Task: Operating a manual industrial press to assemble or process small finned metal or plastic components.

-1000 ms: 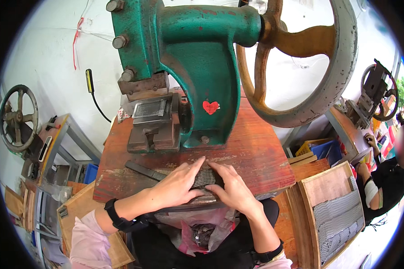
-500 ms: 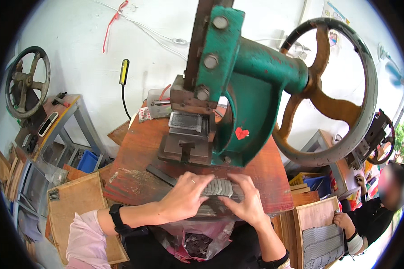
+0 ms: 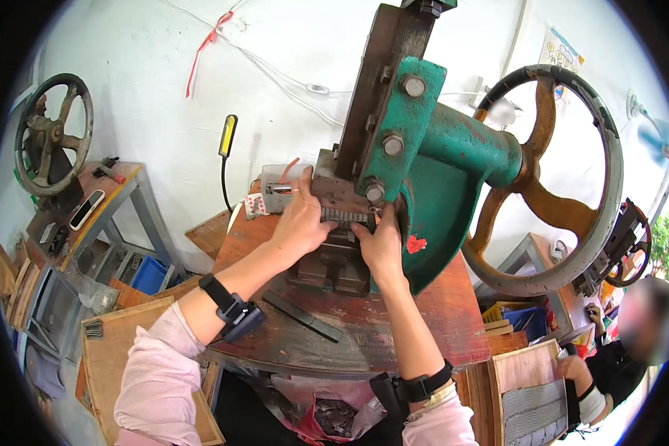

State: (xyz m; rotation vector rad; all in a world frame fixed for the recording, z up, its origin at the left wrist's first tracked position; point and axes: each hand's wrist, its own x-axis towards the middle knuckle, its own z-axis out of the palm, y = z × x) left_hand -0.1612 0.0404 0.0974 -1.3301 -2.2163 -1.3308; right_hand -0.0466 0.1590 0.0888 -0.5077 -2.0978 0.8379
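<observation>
A row of small grey ridged metal pieces [image 3: 342,217] is held between my two hands at the metal die block [image 3: 334,267] of the green press [image 3: 453,141]. From the left, my left hand [image 3: 299,215] grips one end with its thumb in front. My right hand [image 3: 381,241] closes on the other end, close to the green frame. Both hands are under the press ram [image 3: 334,186], and the fingers behind the row are partly hidden. A dark flat metal bar [image 3: 302,316] lies on the worn red wooden table [image 3: 431,320].
The press's large handwheel [image 3: 609,215] stands at the right. A clear box [image 3: 275,177] sits behind the die. Below the table edge hangs a plastic bag [image 3: 364,394] of dark scraps. Wooden trays [image 3: 137,334] flank me; another person's hand [image 3: 571,366] is at the right tray.
Both hands have moved up and forward from the table's front edge to the die, carrying the row of metal pieces. The bar on the table is now uncovered. My view has shifted slightly.
</observation>
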